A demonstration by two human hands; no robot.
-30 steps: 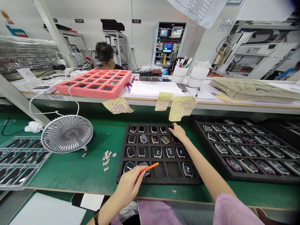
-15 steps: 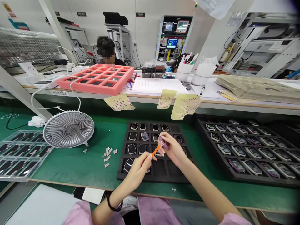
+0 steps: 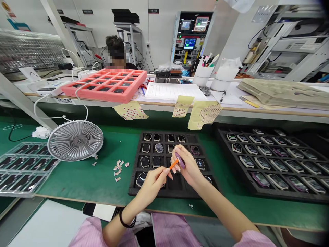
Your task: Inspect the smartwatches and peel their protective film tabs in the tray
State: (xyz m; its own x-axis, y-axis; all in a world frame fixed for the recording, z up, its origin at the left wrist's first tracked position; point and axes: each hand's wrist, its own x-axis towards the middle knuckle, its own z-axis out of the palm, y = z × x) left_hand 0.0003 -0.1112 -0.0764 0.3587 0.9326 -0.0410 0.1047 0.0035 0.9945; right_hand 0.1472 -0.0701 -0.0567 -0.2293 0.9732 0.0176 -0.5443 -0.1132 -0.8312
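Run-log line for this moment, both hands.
left hand: holds orange stick | right hand: holds purple watch | stick tip: at watch edge | below hands: black tray with watches

- L sleeve (image 3: 86, 233): pale pink/lilac, fine lengthwise stripes, loose cut, ends partway along forearm.
- R sleeve (image 3: 253, 238): same striped fabric & colour, also loose, w/ soft creases; only a bit shows at btm edge.
- Shirt front (image 3: 173, 228): matching pinkish-lilac, thin stripes, slightly deeper tone, btm ctr.
- Black band (image 3: 127, 221): on L wrist, thin, cord-like, approx. a couple of loose loops, prob. hair-tie type; exact no. unclear.
- L hand (image 3: 151, 185) & R hand (image 3: 189, 164): bare, slim fingers.
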